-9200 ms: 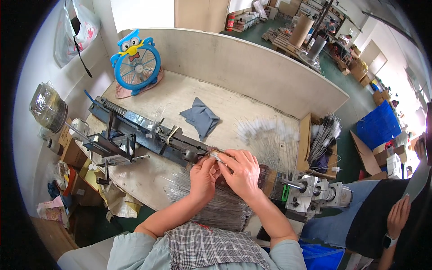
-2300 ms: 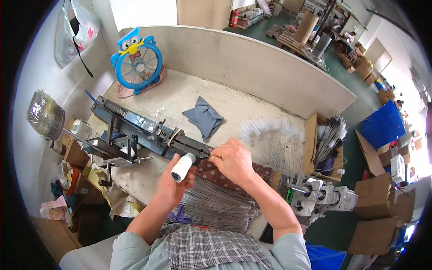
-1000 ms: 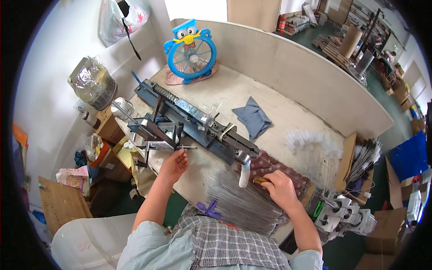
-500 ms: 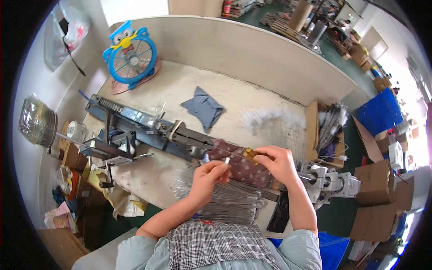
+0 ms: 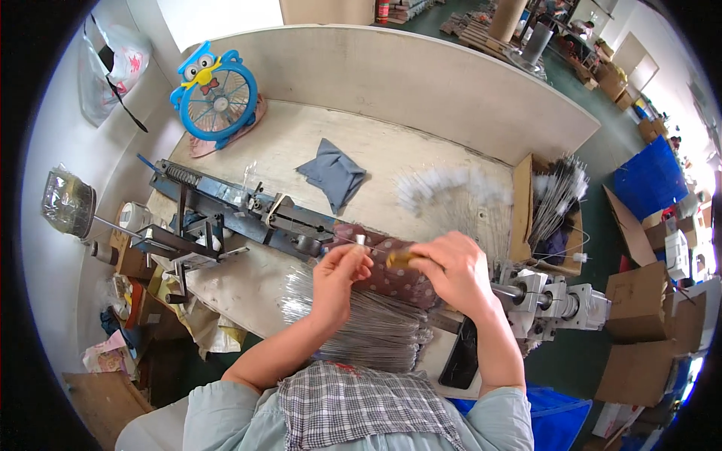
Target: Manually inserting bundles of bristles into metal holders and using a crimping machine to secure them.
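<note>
A small white piece (image 5: 360,240) is above the left end of the dotted brown cloth (image 5: 387,286), pinched upright between thumb and fingers of the left hand (image 5: 338,276). A second ago that hand was well left of the cloth, touching the cranked metal frame (image 5: 179,245); since then it has come over the cloth. The right hand (image 5: 455,268), above the cloth's right part, grips a yellow-brown tool (image 5: 404,259) pointing at the white piece; the gap between them looks smaller than half a second ago. I judge that the hands, lately on separate things, now work as a pair.

The long metal fixture (image 5: 252,218) ends at the cloth's left edge, and the wire bundle (image 5: 376,331) lies on the cloth's near side. White-tipped wires (image 5: 455,192) spread on the counter (image 5: 297,124) beyond the cloth to the right, apparently unchanged.

The tool is motion-blurred, so its tip and shape cannot be made out. A thin line seems to run from the fixture over the cloth toward it, too faint to trace. Fingers cover the white piece's lower end. The white cylinder seen at the cloth's left end a second ago is not clearly visible; the left hand may hide it.
</note>
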The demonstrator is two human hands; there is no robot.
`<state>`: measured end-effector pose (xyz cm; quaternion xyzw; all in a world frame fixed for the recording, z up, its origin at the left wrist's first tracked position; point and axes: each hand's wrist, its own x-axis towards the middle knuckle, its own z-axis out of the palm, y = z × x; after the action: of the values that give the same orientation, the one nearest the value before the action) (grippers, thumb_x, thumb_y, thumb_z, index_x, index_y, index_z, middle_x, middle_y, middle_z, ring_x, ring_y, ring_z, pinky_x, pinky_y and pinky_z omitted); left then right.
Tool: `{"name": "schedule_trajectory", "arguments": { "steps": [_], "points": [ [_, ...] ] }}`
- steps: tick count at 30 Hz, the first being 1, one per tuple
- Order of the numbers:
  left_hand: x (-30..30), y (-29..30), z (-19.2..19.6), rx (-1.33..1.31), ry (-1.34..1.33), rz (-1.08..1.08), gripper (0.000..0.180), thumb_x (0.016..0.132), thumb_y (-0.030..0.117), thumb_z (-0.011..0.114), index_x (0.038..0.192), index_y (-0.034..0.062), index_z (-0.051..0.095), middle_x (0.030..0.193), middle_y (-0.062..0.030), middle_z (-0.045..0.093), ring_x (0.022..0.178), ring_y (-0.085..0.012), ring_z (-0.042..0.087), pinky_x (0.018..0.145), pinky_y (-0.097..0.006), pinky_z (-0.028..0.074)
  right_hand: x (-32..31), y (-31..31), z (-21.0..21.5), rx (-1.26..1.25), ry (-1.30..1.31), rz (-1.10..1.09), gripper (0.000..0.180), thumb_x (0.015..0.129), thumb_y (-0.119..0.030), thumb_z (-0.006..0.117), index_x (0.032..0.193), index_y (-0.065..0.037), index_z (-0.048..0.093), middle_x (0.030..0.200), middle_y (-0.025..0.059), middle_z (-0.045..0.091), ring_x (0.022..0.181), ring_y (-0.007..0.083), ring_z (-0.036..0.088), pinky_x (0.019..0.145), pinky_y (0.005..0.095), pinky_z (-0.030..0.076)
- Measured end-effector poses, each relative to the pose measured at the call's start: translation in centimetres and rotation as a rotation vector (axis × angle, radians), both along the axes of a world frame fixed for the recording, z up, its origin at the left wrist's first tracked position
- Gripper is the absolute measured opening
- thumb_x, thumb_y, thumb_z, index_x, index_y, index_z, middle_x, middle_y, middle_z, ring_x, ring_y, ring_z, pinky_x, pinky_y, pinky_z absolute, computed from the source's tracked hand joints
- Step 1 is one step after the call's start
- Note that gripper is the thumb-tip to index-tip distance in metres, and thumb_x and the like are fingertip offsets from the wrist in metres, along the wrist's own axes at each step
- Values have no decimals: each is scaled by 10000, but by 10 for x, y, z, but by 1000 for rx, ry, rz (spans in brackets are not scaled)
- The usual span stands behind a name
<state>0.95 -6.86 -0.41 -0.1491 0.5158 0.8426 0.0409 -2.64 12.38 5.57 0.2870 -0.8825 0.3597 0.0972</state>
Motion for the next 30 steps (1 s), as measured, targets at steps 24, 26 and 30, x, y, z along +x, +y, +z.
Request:
{"name": "schedule_trajectory", "arguments": {
  "steps": [24, 26, 30],
  "points": [
    [-2, -11, 4, 357, -70, 66, 346, 965, 385, 413, 1028, 69, 539, 973, -55, 625, 952, -162, 591, 844, -323, 450, -1, -92, -10, 129, 143, -177, 254, 727, -217, 684, 935, -73, 659, 877, 35, 638, 882, 246, 568, 741, 376, 458],
    [0, -9, 6, 418, -4, 79, 288, 961, 330, 434, 1016, 66, 536, 957, -49, 621, 934, -157, 596, 839, -322, 457, 3, -93, -18, 121, 123, -193, 279, 710, -207, 689, 960, -88, 647, 927, 27, 632, 937, 233, 552, 773, 378, 438],
    [-2, -3, 6, 443, -41, 113, 190, 931, 226, 514, 962, 46, 563, 912, -56, 640, 848, -150, 628, 794, -295, 486, 3, -80, -19, 91, 205, -264, 281, 672, -162, 716, 943, -100, 676, 906, 18, 631, 904, 226, 567, 763, 358, 438]
  ]
}}
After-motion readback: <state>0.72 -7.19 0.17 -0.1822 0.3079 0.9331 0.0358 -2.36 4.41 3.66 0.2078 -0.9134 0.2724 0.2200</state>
